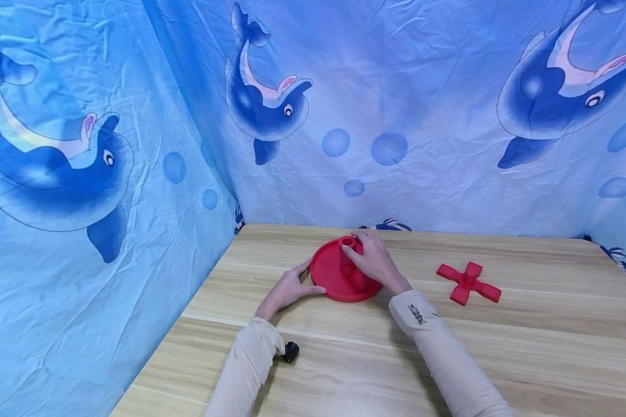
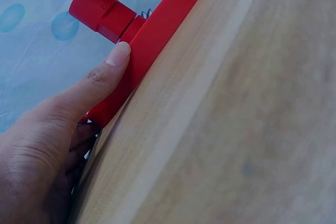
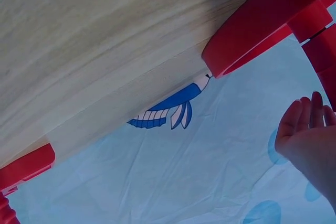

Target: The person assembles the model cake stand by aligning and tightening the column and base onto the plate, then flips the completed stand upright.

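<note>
A red round tray with a raised rim lies on the wooden table. From its middle rises a red post, hollow at the top, with a seam near its foot in the left wrist view. My left hand grips the tray's near left rim, thumb against the outer wall and fingers spread around the far side. At the post's upper part, my right hand holds on with the thumb in front and the fingers behind. In the right wrist view its bent fingers show close to the post, thumb hidden.
A red cross-shaped piece with four flat arms lies on the table to the right. A small black cylindrical thing sits by the left sleeve. Blue cloth with printed dolphins hangs behind the table and along its left side.
</note>
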The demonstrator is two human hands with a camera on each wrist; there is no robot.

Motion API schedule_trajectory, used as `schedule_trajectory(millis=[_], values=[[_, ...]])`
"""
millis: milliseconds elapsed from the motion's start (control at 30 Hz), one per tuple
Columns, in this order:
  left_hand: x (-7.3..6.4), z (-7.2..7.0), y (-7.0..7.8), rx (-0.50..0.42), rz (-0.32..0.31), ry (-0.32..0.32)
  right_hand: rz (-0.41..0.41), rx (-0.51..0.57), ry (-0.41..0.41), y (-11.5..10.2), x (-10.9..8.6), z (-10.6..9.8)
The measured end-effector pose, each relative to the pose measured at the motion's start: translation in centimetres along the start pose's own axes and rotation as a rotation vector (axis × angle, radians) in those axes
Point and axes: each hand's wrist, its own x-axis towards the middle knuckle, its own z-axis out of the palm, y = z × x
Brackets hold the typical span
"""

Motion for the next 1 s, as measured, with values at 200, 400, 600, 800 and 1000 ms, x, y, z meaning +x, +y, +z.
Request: schedule_trajectory(millis=[200, 400, 600, 800, 1000], values=[[-0.11, -0.05, 0.12, 0.003, 0.006, -0.002, -0.036, 0.001, -0.004, -0.02, 0.01, 0.04], [-0.19, -0.07, 0.24, -0.008, 0.011, -0.004, -0.014, -0.013, -0.003, -0.10, -0.16, 0.06], [-0.14, -0.02, 0.16, -0.007, 0.012, -0.002, -0.017, -0.007, -0.015, -0.13, -0.19, 0.09], [-0.16, -0.03, 0.12, 0.000, 0.004, -0.010, -0.024, -0.009, -0.001, -0.16, -0.16, 0.12], [-0.06, -0.11, 0.25, 0.007, -0.006, -0.013, -0.037, -0.013, 0.000, -0.11, -0.11, 0.13]])
